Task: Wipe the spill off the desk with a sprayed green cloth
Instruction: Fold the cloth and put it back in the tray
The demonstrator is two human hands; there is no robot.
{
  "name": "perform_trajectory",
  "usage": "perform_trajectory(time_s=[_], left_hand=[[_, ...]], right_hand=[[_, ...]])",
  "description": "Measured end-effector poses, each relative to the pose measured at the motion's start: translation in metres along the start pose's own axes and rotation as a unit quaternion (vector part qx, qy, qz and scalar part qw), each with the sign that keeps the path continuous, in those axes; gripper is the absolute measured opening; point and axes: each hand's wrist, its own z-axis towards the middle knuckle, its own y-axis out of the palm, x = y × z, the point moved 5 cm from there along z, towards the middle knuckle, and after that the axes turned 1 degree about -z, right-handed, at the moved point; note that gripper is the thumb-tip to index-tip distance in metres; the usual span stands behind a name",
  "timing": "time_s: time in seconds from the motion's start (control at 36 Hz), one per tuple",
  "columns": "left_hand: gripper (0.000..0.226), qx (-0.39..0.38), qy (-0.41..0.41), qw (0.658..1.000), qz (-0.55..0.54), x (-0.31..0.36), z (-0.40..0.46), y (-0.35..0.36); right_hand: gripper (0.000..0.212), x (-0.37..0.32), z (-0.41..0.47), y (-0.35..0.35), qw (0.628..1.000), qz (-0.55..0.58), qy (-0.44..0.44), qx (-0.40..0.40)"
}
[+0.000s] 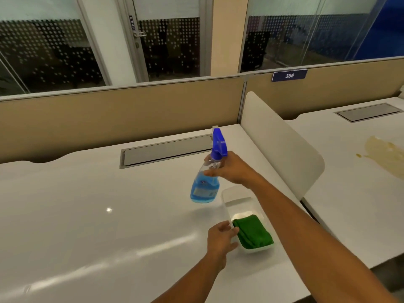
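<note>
A folded green cloth (253,234) lies in the near end of a white tray (234,193) on the white desk (87,215). My left hand (220,239) rests against the tray's left rim, fingers touching the rim beside the cloth. My right hand (229,169) grips the neck of a spray bottle (205,189) with blue liquid and a blue trigger head, held just above the desk behind the tray. A yellowish-brown spill (384,153) spreads on the neighbouring desk at the far right.
A white curved divider (282,149) separates the two desks. Each desk has a grey cable hatch (166,152) near the tan partition (109,114). A blue "386" label (289,75) sits on the partition. Glass walls and a door stand behind.
</note>
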Motion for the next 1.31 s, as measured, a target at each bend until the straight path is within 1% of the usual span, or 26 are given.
perform_trajectory(time_s=[0.17,0.36,0.56,0.75,0.94,1.08,1.22,1.31], left_hand=[[0.045,-0.005,0.004,1.0,-0.012,0.003,-0.005,0.0],[0.048,0.01,0.008,1.0,-0.005,0.004,-0.005,0.005],[0.047,0.017,0.013,1.0,-0.003,0.007,-0.003,0.012],[0.047,0.019,0.015,0.999,0.021,0.01,0.002,0.018],[0.046,0.015,0.014,0.999,0.028,0.011,0.002,0.02],[0.046,0.011,0.015,0.999,0.031,0.01,0.003,0.02],[0.046,0.012,0.013,0.999,0.034,0.011,0.002,0.019],[0.044,0.011,0.01,0.999,0.042,0.013,0.001,0.019]], right_hand=[[0.038,-0.011,-0.02,-0.056,1.0,-0.019,-0.017,0.0],[0.034,0.007,-0.035,-0.087,0.999,-0.033,0.009,-0.026],[0.035,0.042,-0.038,-0.079,0.996,-0.057,0.045,-0.043],[0.043,0.069,-0.038,-0.066,0.995,-0.05,0.072,-0.054],[0.039,0.084,-0.036,-0.056,0.994,-0.039,0.089,-0.056],[0.04,0.089,-0.036,-0.055,0.994,-0.034,0.095,-0.051],[0.047,0.092,-0.037,-0.052,0.993,-0.025,0.103,-0.047],[0.058,0.092,-0.041,-0.05,0.994,-0.007,0.106,-0.039]])
